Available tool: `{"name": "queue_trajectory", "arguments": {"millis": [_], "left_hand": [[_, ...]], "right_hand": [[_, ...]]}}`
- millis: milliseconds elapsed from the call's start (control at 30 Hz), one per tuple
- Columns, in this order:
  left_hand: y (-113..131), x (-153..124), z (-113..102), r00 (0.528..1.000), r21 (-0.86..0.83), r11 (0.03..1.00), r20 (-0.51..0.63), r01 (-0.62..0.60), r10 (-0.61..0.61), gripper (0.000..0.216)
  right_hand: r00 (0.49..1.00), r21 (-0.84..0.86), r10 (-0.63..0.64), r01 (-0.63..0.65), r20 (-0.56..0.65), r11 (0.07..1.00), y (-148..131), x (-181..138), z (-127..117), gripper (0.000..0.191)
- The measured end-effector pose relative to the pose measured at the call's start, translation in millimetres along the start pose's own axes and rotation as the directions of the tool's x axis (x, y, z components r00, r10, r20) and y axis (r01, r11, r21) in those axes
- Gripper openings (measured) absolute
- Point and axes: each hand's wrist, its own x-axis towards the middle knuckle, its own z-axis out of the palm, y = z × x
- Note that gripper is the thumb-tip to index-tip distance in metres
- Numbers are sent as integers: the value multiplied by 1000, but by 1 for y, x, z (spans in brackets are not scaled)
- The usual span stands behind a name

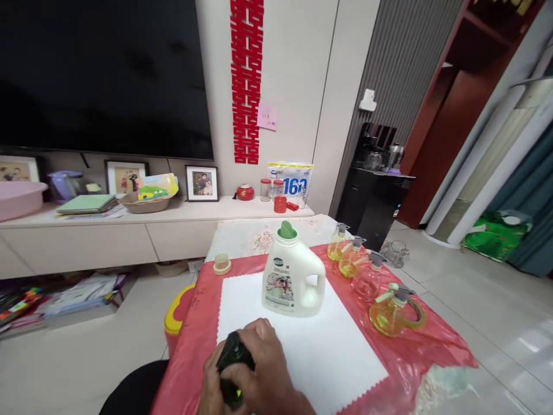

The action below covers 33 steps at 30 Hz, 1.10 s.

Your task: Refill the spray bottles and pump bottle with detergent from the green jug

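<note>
Red tablecloth [415, 340], white mat [311, 346], detergent jug [292, 274], pale tiled floor [86, 363]

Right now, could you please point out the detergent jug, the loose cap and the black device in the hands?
detergent jug [285, 276], head view, front label.
loose cap [222, 264], head view, top.
black device [233, 357], head view, upper body.

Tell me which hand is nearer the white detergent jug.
Right. The right hand sits just below the white detergent jug on the white mat, gripping a black device; the left hand lies farther down-left.
</note>
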Motion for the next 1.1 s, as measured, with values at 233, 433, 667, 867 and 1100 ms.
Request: {"name": "queue_trajectory", "arguments": {"millis": [233,433,667,867,1100], "left_hand": [[14,8,-10,991,9,995,88,-104,102,70],[21,7,-9,980,9,984,94,-176,174,69],[23,9,-11,971,4,975,95,-222,221,74],[15,7,-12,968,1,978,145,-208,206,83],[18,7,-12,972,-3,984,151,-180,179,83]], "right_hand": [[974,160,-73,39,213,986,-1,3,-30,49],[973,111,-59,35,223,993,-9,5,-31,25],[990,183,-141,134,27,974,-16,6,-37,25],[927,593,46,200,-373,780,-32,19,-97,32],[998,-93,-56,53,-33,994,20,17,-150,30]]}}
